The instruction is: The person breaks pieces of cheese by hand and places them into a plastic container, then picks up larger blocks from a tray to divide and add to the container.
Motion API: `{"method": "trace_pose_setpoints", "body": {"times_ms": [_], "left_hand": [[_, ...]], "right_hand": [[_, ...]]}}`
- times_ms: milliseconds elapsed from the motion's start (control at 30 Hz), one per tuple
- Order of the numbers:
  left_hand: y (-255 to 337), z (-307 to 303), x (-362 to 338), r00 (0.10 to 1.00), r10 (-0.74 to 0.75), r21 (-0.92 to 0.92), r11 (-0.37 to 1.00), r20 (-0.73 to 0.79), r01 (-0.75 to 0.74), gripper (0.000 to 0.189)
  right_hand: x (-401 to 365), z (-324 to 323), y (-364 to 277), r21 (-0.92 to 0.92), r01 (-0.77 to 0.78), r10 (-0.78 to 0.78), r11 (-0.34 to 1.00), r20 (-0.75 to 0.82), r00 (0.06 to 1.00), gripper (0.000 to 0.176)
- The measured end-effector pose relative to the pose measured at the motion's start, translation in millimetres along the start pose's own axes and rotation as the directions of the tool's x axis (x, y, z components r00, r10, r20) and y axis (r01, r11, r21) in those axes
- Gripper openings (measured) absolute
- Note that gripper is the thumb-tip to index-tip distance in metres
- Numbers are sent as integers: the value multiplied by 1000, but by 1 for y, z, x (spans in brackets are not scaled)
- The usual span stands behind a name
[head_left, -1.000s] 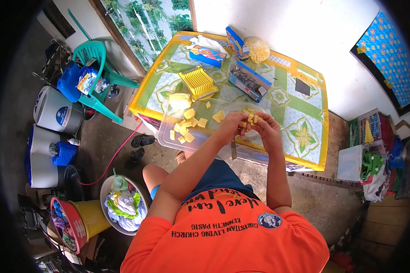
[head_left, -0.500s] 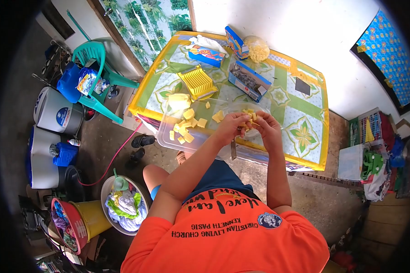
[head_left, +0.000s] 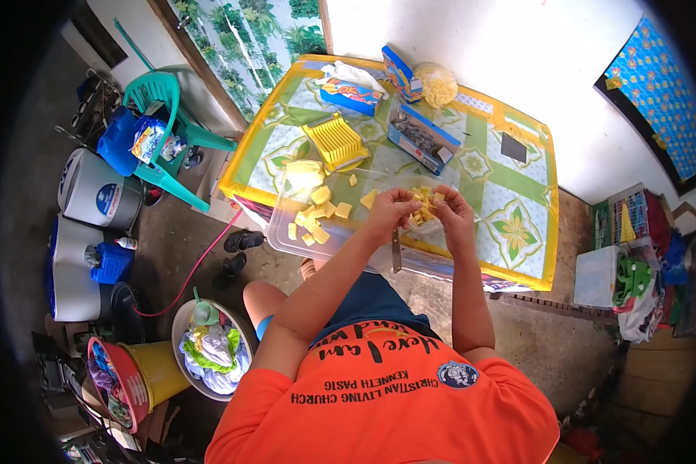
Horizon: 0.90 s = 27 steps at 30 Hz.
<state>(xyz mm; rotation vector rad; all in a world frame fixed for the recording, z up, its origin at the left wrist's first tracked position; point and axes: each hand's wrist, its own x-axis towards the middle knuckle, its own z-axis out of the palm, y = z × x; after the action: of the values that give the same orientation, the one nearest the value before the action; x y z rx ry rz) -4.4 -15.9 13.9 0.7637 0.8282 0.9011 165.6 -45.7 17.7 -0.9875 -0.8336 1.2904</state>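
Observation:
My left hand (head_left: 393,214) is closed in a pinch above a clear bowl (head_left: 462,188), its fingertips at a yellow bit too small to name. Close beside it, my right hand (head_left: 455,215) pinches a small yellow piece (head_left: 439,198). Small yellow pieces (head_left: 421,213) lie in the bowl beneath the fingers. Larger yellow chunks (head_left: 321,195) and a paler yellow mass (head_left: 305,174) rest in a clear plastic tray (head_left: 284,246) left of my hands. A knife (head_left: 397,254) points its handle toward me, under my left hand; its blade is mostly hidden.
On the patterned tablecloth (head_left: 516,232) stand a yellow slotted rack (head_left: 336,141), blue boxes (head_left: 425,138) and a round container of yellow pieces (head_left: 436,83). A green chair (head_left: 174,143) is at the left. A laundry basin (head_left: 243,332) and slippers (head_left: 242,240) are on the floor.
My hands, earlier together over the bowl around yellow bits, have moved slightly apart. More of the bowl's yellow pieces now shows between them. The tray and knife have stayed put.

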Motion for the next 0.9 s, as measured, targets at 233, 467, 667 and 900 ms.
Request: {"method": "trace_pose_setpoints", "body": {"times_ms": [233, 467, 667, 900], "left_hand": [[2, 5, -3, 999, 47, 27, 999, 0, -47, 28], [3, 8, -1, 998, 57, 58, 997, -1, -56, 24], [2, 11, 1, 990, 138, 126, 983, -27, -133, 16], [13, 22, -3, 992, 95, 190, 976, 87, -110, 22]], "right_hand": [[-5, 0, -4, 14, -27, 27, 1000, 20, 999, 28], [-6, 0, -3, -34, -17, 18, 999, 29, 999, 27], [-10, 8, -8, 36, -44, 44, 998, 14, 999, 25], [-9, 5, -8, -24, 21, -20, 999, 50, 999, 23]]}}
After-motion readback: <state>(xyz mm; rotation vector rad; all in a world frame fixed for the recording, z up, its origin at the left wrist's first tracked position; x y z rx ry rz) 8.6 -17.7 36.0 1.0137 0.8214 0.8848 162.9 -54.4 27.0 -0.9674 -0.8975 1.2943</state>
